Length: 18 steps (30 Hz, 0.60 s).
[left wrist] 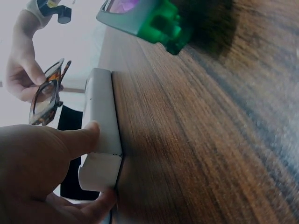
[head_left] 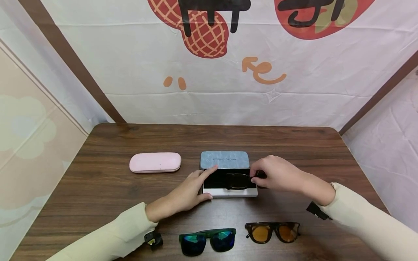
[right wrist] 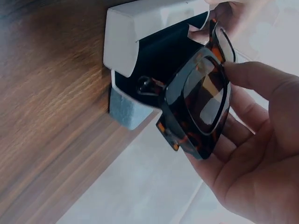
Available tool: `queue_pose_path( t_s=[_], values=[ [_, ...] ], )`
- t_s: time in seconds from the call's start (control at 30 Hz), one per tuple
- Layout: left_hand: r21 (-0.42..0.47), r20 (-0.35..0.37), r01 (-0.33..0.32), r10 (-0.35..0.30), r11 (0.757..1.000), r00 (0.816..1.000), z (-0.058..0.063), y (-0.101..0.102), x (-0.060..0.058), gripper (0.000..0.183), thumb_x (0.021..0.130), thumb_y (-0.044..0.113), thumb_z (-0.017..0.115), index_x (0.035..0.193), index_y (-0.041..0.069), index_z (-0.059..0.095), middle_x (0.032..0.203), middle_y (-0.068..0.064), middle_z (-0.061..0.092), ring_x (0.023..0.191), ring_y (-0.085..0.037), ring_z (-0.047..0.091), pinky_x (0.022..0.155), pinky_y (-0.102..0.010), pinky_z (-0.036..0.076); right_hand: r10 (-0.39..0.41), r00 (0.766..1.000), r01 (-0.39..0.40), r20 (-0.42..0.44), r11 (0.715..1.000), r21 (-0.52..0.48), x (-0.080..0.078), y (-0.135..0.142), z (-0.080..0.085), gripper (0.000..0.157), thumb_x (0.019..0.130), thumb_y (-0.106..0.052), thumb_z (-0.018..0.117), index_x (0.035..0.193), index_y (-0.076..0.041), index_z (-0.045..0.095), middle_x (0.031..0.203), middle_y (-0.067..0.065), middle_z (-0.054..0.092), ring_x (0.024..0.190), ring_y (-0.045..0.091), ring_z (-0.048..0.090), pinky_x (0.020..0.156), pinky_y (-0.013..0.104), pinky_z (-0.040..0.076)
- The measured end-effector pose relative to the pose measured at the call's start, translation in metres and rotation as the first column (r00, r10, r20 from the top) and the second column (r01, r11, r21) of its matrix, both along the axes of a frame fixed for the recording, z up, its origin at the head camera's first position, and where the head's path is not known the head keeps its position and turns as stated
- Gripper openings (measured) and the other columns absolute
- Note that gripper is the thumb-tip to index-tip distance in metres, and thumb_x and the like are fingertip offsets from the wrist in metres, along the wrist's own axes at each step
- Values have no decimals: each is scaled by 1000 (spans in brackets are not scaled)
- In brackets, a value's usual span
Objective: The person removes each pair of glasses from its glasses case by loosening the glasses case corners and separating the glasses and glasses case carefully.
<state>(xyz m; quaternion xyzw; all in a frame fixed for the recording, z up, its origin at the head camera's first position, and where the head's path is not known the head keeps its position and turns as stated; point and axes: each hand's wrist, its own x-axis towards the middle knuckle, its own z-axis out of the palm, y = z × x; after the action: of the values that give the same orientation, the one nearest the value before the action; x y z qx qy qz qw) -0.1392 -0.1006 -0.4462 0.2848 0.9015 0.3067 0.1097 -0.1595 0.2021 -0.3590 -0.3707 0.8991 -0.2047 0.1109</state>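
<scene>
An eyeglass case [head_left: 230, 193] with a light blue lid [head_left: 224, 160] stands open, its white front wall facing me and its lining dark. My left hand [head_left: 184, 192] holds its left end, thumb on the front wall and index finger reaching toward the lid. Over the right part of the case, my right hand [head_left: 282, 175] pinches a pair of tortoiseshell sunglasses [right wrist: 205, 95] between thumb and fingers. In the right wrist view the sunglasses are tilted at the case's opening, with one end over the dark lining. My right fingers partly cover the frame.
A closed pink glasses case [head_left: 155, 162] lies left of the open one. Nearer me are green-framed sunglasses [head_left: 207, 241] with blue mirrored lenses and dark-framed glasses [head_left: 272, 232] with orange lenses. A printed cloth [head_left: 228, 105] hangs behind the wooden table [head_left: 107, 174].
</scene>
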Motion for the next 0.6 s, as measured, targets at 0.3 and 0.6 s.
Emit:
queue_pose_path(
  t_s=[0.3,0.6],
  values=[
    [-8,9,-8,8,1000,1000,0,0,0,86,92,22,78,162,21,28,141,-27,51,128,-41,52,99,-55,47,59,995,-59,74,998,4,-1,21,3,8,97,-15,71,93,-22,72,89,-14,68,70,2,54,67,27,49],
    [2,2,-5,5,1000,1000,-2,0,0,87,92,22,78,162,21,28,141,-26,51,128,-40,52,99,-55,47,50,985,-50,163,999,-2,7,44,6,17,96,-14,72,86,-28,69,79,-18,62,67,3,50,63,24,45]
  ],
)
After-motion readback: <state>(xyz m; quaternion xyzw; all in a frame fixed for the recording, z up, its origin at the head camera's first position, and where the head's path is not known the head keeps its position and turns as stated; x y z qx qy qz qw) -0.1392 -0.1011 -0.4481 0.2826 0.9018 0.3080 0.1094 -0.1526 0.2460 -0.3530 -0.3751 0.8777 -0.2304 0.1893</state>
